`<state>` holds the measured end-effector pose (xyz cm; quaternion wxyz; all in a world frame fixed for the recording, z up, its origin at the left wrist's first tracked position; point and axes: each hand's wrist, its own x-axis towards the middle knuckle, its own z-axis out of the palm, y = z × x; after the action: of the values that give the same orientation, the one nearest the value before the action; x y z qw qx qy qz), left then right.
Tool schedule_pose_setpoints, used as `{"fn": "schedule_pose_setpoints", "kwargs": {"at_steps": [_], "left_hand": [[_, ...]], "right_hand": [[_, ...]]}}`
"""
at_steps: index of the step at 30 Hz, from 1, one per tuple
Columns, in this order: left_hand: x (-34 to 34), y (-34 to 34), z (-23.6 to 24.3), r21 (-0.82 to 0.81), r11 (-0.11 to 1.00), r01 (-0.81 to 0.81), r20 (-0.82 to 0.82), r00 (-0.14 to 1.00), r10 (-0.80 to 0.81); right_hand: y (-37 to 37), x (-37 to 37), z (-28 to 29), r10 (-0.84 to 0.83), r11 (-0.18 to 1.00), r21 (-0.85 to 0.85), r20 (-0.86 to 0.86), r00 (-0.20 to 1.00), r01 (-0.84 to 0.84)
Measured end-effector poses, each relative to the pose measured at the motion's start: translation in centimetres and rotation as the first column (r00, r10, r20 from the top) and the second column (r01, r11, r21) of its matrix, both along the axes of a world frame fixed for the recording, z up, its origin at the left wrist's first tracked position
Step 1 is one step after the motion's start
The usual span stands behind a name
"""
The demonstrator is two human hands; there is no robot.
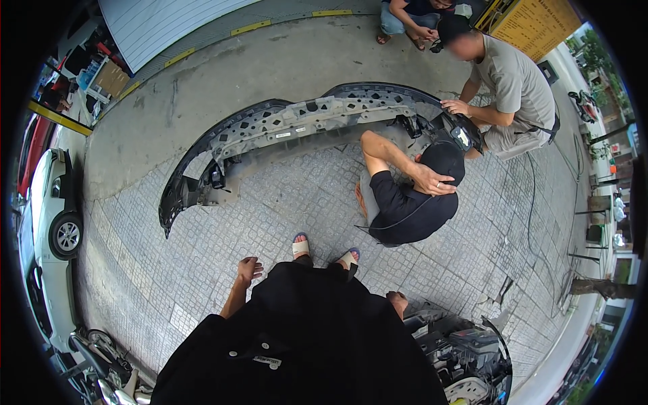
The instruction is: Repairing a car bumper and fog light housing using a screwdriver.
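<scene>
My left hand [250,269] hangs beside my body above the paving, fingers loosely bent and slightly apart, with nothing in it. Low at my right side is my right hand [397,302], partly cut off by my black shirt. Its fingers are mostly hidden; it is nearest to the car's exposed front end [466,351]. Ahead, out of reach of both hands, a black car bumper [297,128] lies on the ground with its inner side showing. A person in black [412,209] crouches by it, one hand on their cap. Another in grey [516,84] touches its right end.
A third person [413,20] squats at the far side. On the left stand a pale car [50,236] and a motorcycle [104,358]. A cable [531,202] runs over the paving at right. A yellow sign [533,27] stands at the far right.
</scene>
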<state>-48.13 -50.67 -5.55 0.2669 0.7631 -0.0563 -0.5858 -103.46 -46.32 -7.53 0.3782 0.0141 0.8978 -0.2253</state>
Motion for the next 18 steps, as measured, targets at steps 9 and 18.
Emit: {"fn": "schedule_pose_setpoints", "kwargs": {"at_steps": [9, 18], "left_hand": [[0.4, -0.2, -0.2, -0.027, 1.0, -0.003, -0.009, 1.0, 0.002], [0.0, -0.2, -0.2, -0.014, 1.0, -0.01, 0.006, 1.0, 0.01]], "right_hand": [[-0.6, 0.6, 1.0, -0.309, 0.901, -0.228, 0.261, 0.914, 0.37], [-1.5, 1.4, 2.0, -0.368, 0.88, -0.229, 0.228, 0.901, 0.417]]}}
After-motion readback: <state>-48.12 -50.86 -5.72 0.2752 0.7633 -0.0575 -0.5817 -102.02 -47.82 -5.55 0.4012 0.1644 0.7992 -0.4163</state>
